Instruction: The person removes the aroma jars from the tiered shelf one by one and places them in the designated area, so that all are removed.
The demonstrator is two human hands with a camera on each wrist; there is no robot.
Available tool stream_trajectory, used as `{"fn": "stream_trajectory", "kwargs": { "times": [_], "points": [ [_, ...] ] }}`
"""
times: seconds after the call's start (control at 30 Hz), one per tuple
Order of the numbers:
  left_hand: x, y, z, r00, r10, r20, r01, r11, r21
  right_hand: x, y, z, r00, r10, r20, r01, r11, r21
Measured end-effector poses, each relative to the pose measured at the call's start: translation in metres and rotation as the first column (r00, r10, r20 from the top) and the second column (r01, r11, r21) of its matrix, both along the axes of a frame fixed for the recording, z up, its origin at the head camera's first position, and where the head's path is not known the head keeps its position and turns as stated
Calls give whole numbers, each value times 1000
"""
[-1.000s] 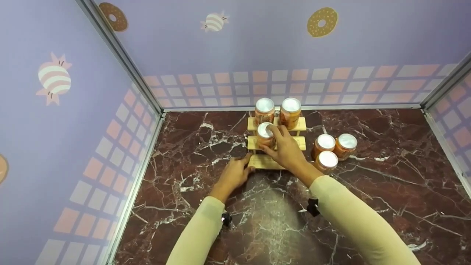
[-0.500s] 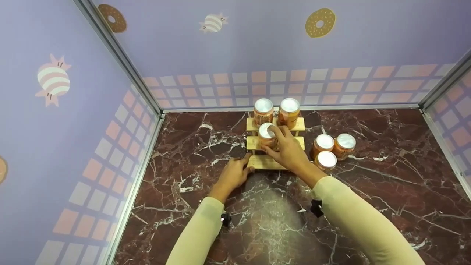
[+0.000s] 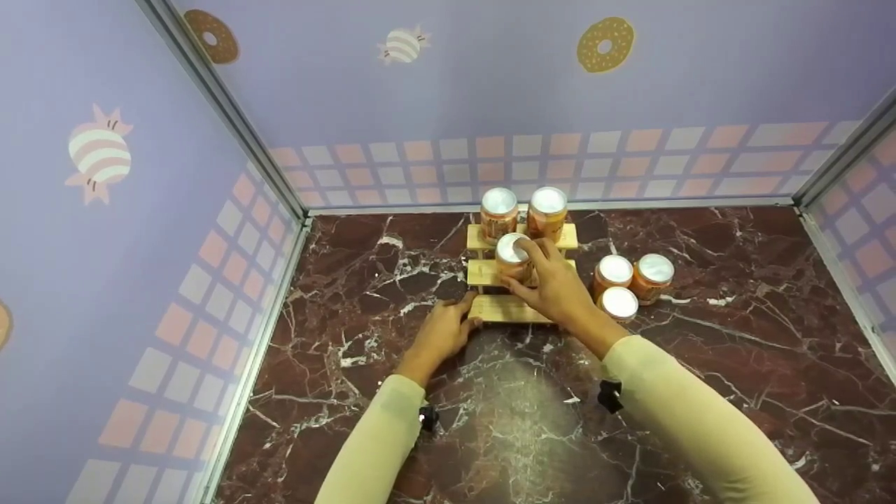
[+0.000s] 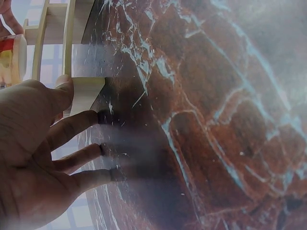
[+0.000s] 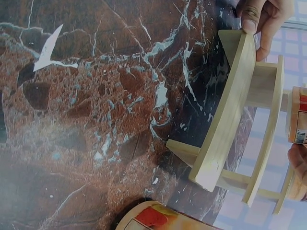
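Observation:
A small three-step wooden rack (image 3: 509, 309) stands against the back wall. My right hand (image 3: 560, 288) grips an orange can (image 3: 512, 260) with a silver lid, upright over the middle step; fingers reach over its top and the thumb lies low on its near side. In the right wrist view, part of this can (image 5: 298, 120) shows at the right edge. My left hand (image 3: 441, 330) holds the left end of the lowest step, its thumb on the front edge, while the other fingers reach down to the tabletop in the left wrist view. The top step bears two similar cans, the left one (image 3: 498, 218) and the right one (image 3: 547, 217).
Right of the rack, three more cans stand close together on the dark red marbled table (image 3: 735, 364): one at the back left (image 3: 614, 271), one at the back right (image 3: 654, 274), one in front (image 3: 619, 305). Patterned purple walls (image 3: 448, 84) enclose the table.
My right hand has shifted the can slightly to the right along the middle step, away from its left end. The left hand keeps its place on the rack. The head view has drifted slightly.

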State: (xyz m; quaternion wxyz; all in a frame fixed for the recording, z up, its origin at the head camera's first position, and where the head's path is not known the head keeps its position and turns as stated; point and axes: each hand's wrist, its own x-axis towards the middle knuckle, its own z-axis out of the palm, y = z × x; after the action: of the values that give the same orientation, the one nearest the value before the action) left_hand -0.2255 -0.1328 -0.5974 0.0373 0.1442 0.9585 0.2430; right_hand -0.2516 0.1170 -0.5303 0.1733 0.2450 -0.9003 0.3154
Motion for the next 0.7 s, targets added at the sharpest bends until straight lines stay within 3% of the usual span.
{"fn": "stream_trajectory", "kwargs": {
  "times": [0.07, 0.27, 0.4, 0.5, 0.7],
  "points": [
    [0, 1, 0, 1000, 7, -3, -7, 1000, -11, 0, 1, 1, 1000, 1, -5, -1, 1000, 1],
    [-16, -5, -33, 998, -3, -55, 2, 1000, -26, 1, 6, 3, 1000, 4, -24, -4, 1000, -2],
    [-19, -6, -41, 998, -1, -56, 1, 1000, -12, 2, 9, 4, 1000, 5, -26, -5, 1000, -11],
    [-14, -4, -32, 999, 7, -46, -7, 1000, -18, 2, 12, 4, 1000, 12, -28, -12, 1000, -13],
    [-1, 2, 0, 999, 17, 33, -17, 1000, 1, 5, 18, 4, 999, 8, -39, -8, 1000, -8]
  ]
}}
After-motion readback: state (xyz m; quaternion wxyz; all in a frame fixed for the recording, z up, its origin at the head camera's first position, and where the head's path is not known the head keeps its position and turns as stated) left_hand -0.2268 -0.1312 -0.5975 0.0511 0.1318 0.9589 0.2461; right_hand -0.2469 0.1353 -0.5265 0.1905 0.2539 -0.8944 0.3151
